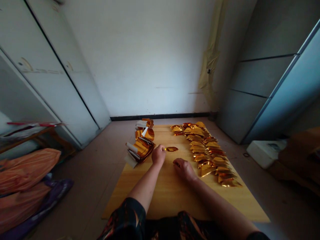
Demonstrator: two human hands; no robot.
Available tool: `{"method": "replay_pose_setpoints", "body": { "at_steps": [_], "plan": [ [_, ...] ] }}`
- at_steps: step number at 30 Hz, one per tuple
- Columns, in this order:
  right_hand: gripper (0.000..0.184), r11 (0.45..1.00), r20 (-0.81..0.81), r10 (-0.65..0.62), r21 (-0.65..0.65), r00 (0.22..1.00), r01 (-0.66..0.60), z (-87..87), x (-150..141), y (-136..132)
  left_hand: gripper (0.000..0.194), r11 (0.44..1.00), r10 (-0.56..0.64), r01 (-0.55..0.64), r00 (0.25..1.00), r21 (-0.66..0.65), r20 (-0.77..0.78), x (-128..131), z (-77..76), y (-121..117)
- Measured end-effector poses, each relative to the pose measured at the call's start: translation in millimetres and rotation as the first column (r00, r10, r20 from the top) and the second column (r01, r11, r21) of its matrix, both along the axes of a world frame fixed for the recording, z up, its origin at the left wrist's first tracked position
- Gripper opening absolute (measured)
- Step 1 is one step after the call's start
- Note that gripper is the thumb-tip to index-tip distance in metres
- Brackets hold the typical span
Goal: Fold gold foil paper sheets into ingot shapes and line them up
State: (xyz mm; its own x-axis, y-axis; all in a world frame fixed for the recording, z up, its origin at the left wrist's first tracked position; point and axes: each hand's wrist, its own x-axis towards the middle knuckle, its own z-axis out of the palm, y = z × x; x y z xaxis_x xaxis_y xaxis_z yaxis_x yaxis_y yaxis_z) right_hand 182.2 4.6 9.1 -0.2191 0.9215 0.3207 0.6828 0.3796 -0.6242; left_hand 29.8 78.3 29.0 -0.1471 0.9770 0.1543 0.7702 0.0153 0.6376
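Note:
My left hand [159, 155] is closed on one end of a small folded piece of gold foil paper [172, 149], boat-like in shape, which points right over the wooden board. Lower and to the right, my right hand [184, 167] hovers at or rests on the board with its fingers curled together. Whether anything is in those fingers is hidden. Left of my left hand lie curled stacks of gold foil paper sheets [143, 148] with pale backs. Rows of folded gold paper pieces [200, 146] fill the board's right side.
The wooden board [160, 196] spans the space before me. Grey cabinets [62, 76] stand at left, with orange and purple bags [27, 173] near them. A tall fridge-like cabinet [252, 73] and a white box [262, 153] are at right. A white wall [150, 60] rises behind.

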Motion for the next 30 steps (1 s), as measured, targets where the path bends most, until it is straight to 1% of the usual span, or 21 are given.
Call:
{"method": "replay_pose_setpoints", "body": {
  "at_steps": [3,9,15,19,22,25,30],
  "plan": [
    [0.02,1.0,-0.004,-0.003,0.002,1.0,0.003,-2.2,0,0,0.017,0.999,-0.006,0.003,0.995,-0.037,-0.102,0,-2.6,-1],
    [0.02,1.0,-0.053,0.026,0.0,0.998,-0.026,-2.8,3,-5,0.024,1.0,-0.015,0.016,0.981,0.003,-0.191,-5,-5.3,6],
    [0.02,1.0,-0.085,0.018,-0.018,0.996,-0.02,-3.0,4,-7,0.018,0.997,-0.068,0.055,0.949,-0.049,-0.308,-4,-5.4,16],
    [0.021,0.999,-0.096,0.024,-0.019,0.995,-0.026,-4.4,3,-7,0.021,0.995,-0.09,0.072,0.929,-0.062,-0.358,-2,-9.8,19],
    [0.021,0.999,-0.101,0.017,-0.027,0.995,-0.02,-5.3,2,-8,0.023,0.995,-0.101,0.086,0.921,-0.057,-0.377,-1,-12.6,23],
    [0.02,0.999,-0.102,0.017,-0.036,0.995,-0.021,-5.3,2,-10,0.022,0.996,-0.087,0.089,0.927,-0.011,-0.365,4,-12.9,28],
    [0.021,0.998,-0.115,0.021,-0.049,0.993,-0.027,-3.8,1,-14,0.022,0.992,-0.094,0.118,0.936,0.051,-0.339,25,-10.3,40]
  ]
}}
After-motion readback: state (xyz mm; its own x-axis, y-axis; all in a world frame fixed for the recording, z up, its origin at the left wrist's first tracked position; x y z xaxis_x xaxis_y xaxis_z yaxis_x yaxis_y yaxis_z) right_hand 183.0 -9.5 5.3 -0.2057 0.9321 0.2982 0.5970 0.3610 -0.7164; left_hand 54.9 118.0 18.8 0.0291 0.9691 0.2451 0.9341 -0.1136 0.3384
